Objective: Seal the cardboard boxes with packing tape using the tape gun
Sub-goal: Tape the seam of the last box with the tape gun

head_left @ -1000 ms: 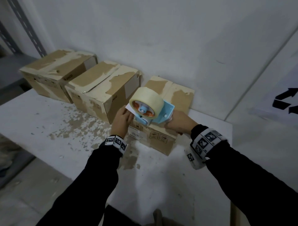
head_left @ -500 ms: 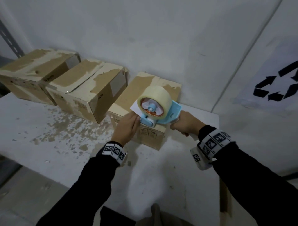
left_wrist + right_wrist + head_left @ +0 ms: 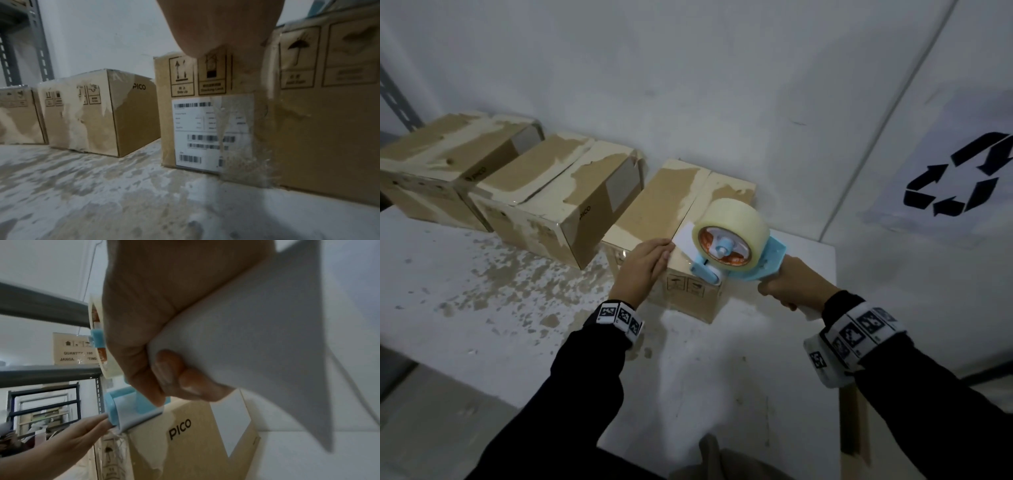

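Both hands are at the nearest box. My right hand [image 3: 792,286] is curled tight round the white handle of the light-blue plastic tape gun [image 3: 739,255], which carries a fat roll of clear packing tape [image 3: 732,226]. My left hand [image 3: 642,265] lies with straight fingers flat on the near top edge of the brown cardboard box [image 3: 674,198] that stands against the wall near the bench's far right corner. From the right wrist view, the gun's mouth sits right at that box's top front edge, with my left fingertips [image 3: 98,420] just beside it.

I judge this box has only just been started: its centre seam looks bare along the top, so the full run to the wall side is still to lay and cut.

Two more brown cardboard boxes, the middle box [image 3: 558,202] and the far-left box [image 3: 452,164], stand along the back edge of the worn white bench [image 3: 482,308]. Both wear pale scuffed patches; whether fresh tape lies over them I cannot tell.
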